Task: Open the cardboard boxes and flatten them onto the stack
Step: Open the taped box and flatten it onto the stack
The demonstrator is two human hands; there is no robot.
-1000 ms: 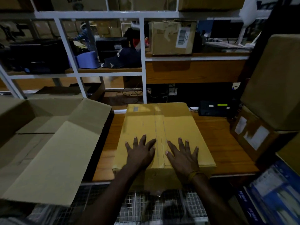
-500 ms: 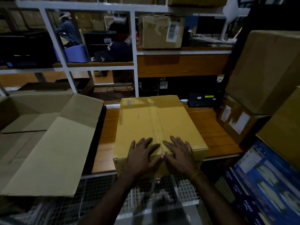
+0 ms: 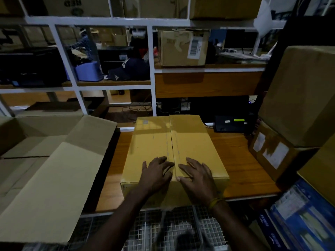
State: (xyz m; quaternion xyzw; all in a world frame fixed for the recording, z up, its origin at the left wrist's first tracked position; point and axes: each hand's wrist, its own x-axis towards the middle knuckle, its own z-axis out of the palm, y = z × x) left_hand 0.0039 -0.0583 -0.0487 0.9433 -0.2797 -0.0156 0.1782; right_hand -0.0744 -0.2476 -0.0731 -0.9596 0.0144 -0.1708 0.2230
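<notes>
A closed yellow-brown cardboard box (image 3: pixel 172 142) sits on the wooden table (image 3: pixel 239 163), its two top flaps meeting at a centre seam. My left hand (image 3: pixel 155 173) lies on the left flap near the front edge, fingers pointing at the seam. My right hand (image 3: pixel 196 173) lies on the right flap, fingers also reaching the seam. Both hands press on the near end of the box top, fingertips almost meeting. To the left lies the stack of opened, flattened cardboard (image 3: pixel 45 178) with a large flap spread toward me.
Stacked closed boxes (image 3: pixel 299 98) stand at the right, with a labelled box (image 3: pixel 272 151) below them. A black device (image 3: pixel 232 124) sits at the table's back. White shelving (image 3: pixel 152 69) rises behind. A wire mesh surface (image 3: pixel 154 230) lies below my arms.
Both hands slid inward from flat on each flap until their fingertips meet at the centre seam near the front edge. The box has stayed in place.
</notes>
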